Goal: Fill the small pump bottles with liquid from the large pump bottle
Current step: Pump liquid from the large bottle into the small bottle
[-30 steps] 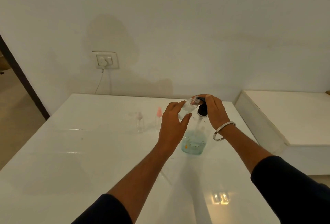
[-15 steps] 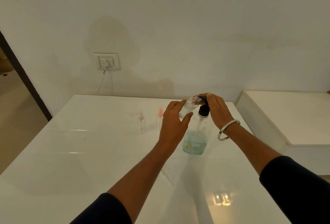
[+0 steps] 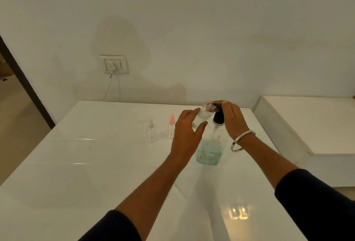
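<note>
So my left hand (image 3: 187, 133) is wrapped around one small clear bottle (image 3: 201, 118), thumb on the near side and fingers curled behind it, tilted so its open neck points up and to the right, right at the spout of the big one. My right hand (image 3: 231, 118) is draped over the black pump head (image 3: 218, 116) of the large pump bottle (image 3: 210, 148), fingers laid over the top of the pump. Whether they're really curled round it, I can't tell from this angle. The big bottle stands upright just right of the frame's center on the white table (image 3: 76, 173), with blue-green liquid sitting in its bottom part. There's some clear liquid in the small bottle too.

Left of my hands, toward the middle of the frame, two more small bottles stand apart from each other: one with a pink cap (image 3: 171, 126) and one with a clear cap (image 3: 151, 130). Silver bangle (image 3: 242, 141) on my right wrist. Wall socket (image 3: 113, 64) with a plugged-in cable in the upper left, and a white ledge (image 3: 307, 125) off to the right.
</note>
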Tool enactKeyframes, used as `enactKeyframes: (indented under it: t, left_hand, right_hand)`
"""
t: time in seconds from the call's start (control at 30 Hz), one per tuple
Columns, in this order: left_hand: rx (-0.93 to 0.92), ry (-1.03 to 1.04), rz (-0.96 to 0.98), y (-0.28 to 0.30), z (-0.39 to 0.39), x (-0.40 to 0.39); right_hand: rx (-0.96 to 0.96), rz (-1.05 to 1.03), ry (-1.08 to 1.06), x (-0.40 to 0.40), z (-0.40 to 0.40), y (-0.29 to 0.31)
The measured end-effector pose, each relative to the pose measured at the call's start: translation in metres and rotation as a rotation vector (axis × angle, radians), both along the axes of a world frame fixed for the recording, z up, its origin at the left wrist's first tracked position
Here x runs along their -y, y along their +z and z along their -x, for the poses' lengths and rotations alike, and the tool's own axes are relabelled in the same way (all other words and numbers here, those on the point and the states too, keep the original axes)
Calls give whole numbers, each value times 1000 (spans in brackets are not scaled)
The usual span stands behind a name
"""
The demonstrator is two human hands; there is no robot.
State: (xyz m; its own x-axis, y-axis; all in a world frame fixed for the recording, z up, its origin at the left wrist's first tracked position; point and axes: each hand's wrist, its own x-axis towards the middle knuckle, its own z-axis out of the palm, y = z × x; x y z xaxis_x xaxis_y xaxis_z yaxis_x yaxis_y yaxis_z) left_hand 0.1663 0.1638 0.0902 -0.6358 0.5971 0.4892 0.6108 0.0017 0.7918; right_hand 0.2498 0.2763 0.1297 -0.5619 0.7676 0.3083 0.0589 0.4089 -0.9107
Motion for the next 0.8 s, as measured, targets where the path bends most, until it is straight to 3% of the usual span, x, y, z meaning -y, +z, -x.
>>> enactKeyframes:
  t: [0.8]
  left_hand:
    - [-6,-3,-12,3,1,2]
  right_hand:
    - [-31,-25,12,2,1,0]
